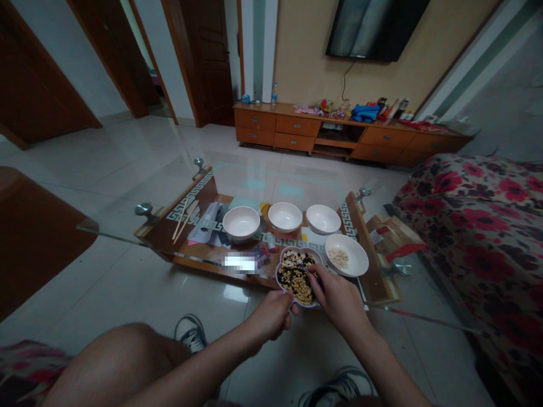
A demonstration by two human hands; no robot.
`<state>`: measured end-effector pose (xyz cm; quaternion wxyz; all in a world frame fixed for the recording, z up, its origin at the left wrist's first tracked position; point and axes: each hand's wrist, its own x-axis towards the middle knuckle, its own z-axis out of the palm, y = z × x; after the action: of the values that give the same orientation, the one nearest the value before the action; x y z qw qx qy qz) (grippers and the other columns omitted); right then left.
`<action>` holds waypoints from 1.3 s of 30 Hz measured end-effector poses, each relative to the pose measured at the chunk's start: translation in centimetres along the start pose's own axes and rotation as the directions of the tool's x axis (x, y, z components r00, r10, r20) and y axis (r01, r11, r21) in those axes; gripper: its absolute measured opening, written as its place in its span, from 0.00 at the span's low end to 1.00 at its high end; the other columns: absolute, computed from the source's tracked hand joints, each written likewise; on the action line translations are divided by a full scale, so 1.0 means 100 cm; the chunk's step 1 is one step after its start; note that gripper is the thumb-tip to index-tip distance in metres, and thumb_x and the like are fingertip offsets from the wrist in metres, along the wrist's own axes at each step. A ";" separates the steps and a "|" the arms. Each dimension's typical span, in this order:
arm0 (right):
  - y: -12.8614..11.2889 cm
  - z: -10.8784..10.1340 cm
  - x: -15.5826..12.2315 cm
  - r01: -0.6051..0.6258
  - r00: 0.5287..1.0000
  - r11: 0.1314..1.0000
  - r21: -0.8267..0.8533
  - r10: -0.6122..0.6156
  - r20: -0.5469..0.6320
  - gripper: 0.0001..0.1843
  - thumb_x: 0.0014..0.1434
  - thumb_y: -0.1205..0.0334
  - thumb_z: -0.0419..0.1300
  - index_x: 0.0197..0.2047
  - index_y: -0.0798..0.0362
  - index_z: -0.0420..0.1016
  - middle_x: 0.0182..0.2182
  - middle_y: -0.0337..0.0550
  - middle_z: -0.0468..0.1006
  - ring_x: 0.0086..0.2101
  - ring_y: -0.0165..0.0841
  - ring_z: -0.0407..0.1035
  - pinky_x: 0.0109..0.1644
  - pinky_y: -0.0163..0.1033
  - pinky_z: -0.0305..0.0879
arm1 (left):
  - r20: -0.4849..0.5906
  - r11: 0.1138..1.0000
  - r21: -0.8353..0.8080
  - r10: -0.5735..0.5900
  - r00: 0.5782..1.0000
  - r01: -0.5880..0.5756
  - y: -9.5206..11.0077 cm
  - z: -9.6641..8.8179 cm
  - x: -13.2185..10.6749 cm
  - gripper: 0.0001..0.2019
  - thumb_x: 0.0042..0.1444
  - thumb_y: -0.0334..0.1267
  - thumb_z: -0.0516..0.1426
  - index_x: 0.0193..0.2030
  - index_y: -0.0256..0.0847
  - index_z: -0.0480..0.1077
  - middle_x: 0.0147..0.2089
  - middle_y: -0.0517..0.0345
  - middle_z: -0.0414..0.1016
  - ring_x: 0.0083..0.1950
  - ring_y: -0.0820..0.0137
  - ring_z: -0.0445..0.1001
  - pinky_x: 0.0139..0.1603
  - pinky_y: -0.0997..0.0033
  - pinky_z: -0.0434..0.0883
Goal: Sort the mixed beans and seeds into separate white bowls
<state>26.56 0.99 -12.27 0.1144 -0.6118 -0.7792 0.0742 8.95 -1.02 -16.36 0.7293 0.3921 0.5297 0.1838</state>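
At lower centre, a lobed bowl [297, 249] of mixed beans [297, 282] is gripped at the rim by the curled left hand [271, 316]; a thin dark implement [302, 267] pinched by the right hand [335, 299] is mostly hidden.

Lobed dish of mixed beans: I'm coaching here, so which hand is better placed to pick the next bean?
Probably the right hand: its fingertips already reach over the lobed white dish of mixed beans, while the left hand sits at the dish's near edge.

Red flowers are printed on the cream sofa cover [475, 226]. White is shown by the bowls [241, 222], purple by the rim of the dish [292, 249], and a white key pattern is set along the brown table frame [190, 195].
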 end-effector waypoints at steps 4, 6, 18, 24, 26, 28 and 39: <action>0.000 -0.004 0.001 -0.036 0.999 0.999 -0.016 0.036 0.006 0.12 0.67 0.57 0.49 0.45 0.48 0.73 0.34 0.41 0.84 0.32 0.35 0.79 0.29 0.35 0.61 | -0.007 1.000 0.004 -0.026 1.000 0.026 0.000 0.000 0.001 0.23 0.65 0.54 0.40 0.33 0.41 0.64 0.14 0.66 0.56 0.12 0.77 0.47 0.17 0.76 0.44; 0.000 -0.004 0.000 -0.044 0.999 0.999 -0.031 0.044 0.006 0.12 0.67 0.57 0.50 0.45 0.48 0.74 0.34 0.41 0.84 0.32 0.35 0.79 0.29 0.35 0.60 | -0.009 0.999 0.007 -0.031 0.999 0.031 0.000 0.000 0.001 0.22 0.66 0.54 0.40 0.33 0.41 0.64 0.15 0.66 0.56 0.12 0.77 0.47 0.16 0.76 0.44; 0.003 0.000 0.000 -0.004 1.000 0.999 -0.047 0.003 -0.009 0.13 0.68 0.57 0.48 0.45 0.48 0.73 0.35 0.42 0.84 0.32 0.35 0.78 0.29 0.34 0.59 | 0.006 1.000 -0.006 -0.016 1.000 0.016 0.000 0.000 0.000 0.22 0.66 0.53 0.40 0.33 0.40 0.64 0.15 0.66 0.57 0.12 0.77 0.46 0.16 0.77 0.44; 0.004 0.001 -0.001 0.023 0.999 0.998 -0.051 -0.025 -0.031 0.13 0.67 0.58 0.48 0.45 0.49 0.74 0.36 0.42 0.84 0.33 0.34 0.78 0.30 0.34 0.60 | 0.003 1.000 0.006 -0.030 1.000 0.030 0.001 0.000 0.000 0.22 0.66 0.53 0.39 0.33 0.41 0.64 0.15 0.67 0.56 0.13 0.77 0.46 0.17 0.77 0.44; 0.005 0.001 -0.001 0.025 0.999 0.999 -0.044 -0.026 -0.036 0.14 0.68 0.58 0.48 0.45 0.48 0.74 0.36 0.42 0.84 0.33 0.34 0.78 0.30 0.34 0.60 | 0.001 0.999 0.017 -0.028 1.000 0.028 0.002 0.000 0.000 0.22 0.66 0.53 0.39 0.33 0.41 0.64 0.15 0.67 0.56 0.13 0.77 0.47 0.17 0.77 0.45; 0.004 0.000 -0.001 0.024 0.999 0.999 -0.035 -0.025 -0.038 0.14 0.68 0.57 0.48 0.45 0.48 0.74 0.36 0.42 0.84 0.32 0.34 0.78 0.30 0.34 0.60 | -0.001 0.999 0.018 -0.029 1.000 0.029 0.002 0.000 -0.001 0.23 0.65 0.56 0.40 0.34 0.40 0.64 0.15 0.67 0.57 0.13 0.78 0.47 0.18 0.77 0.45; 0.003 -0.005 -0.001 0.024 0.999 1.000 -0.003 -0.024 -0.035 0.15 0.68 0.57 0.47 0.45 0.49 0.74 0.37 0.43 0.84 0.35 0.35 0.79 0.32 0.34 0.62 | 0.008 1.000 0.003 -0.023 1.000 0.023 -0.001 -0.001 0.002 0.23 0.65 0.56 0.41 0.33 0.41 0.64 0.15 0.65 0.57 0.13 0.77 0.47 0.16 0.77 0.45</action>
<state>26.97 0.90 -11.90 0.1283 -0.6037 -0.7845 0.0610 8.91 -0.91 -16.60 0.7328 0.3879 0.5315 0.1732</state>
